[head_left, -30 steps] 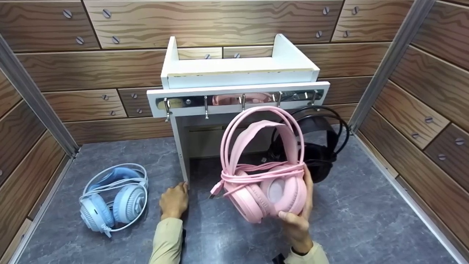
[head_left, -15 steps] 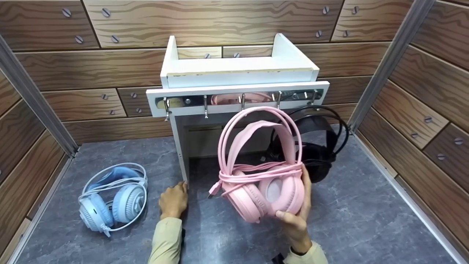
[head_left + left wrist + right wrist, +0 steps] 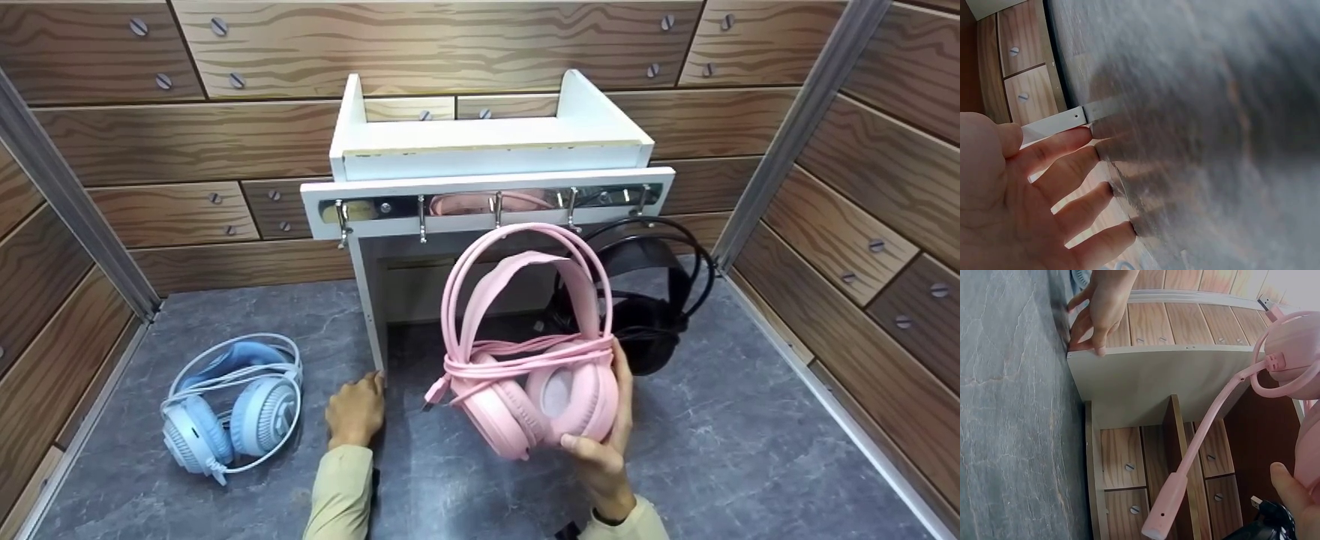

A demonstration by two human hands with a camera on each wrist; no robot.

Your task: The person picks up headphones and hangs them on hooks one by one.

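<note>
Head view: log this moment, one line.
right grip: holding pink headset | left grip: holding white rack, left side | blue headset: on table | black headset: partly hidden

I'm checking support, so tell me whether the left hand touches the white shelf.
Touching. The left wrist view shows the left hand pinching the white shelf between thumb and forefinger.

Looks like smooth, satiny plastic on the pink headphones [image 3: 529, 367] and blue headphones [image 3: 261, 420], glossier on the black headphones [image 3: 651, 319]. Gleams as mirror-bright metal on the hook strip [image 3: 461, 205], against smooth but edge-chipped white board on the shelf unit [image 3: 459, 135]. Shows glossy marbling on the desk [image 3: 457, 487], wood grain on the wall panels [image 3: 450, 45], matt cloth on the sleeves [image 3: 341, 491].
</note>
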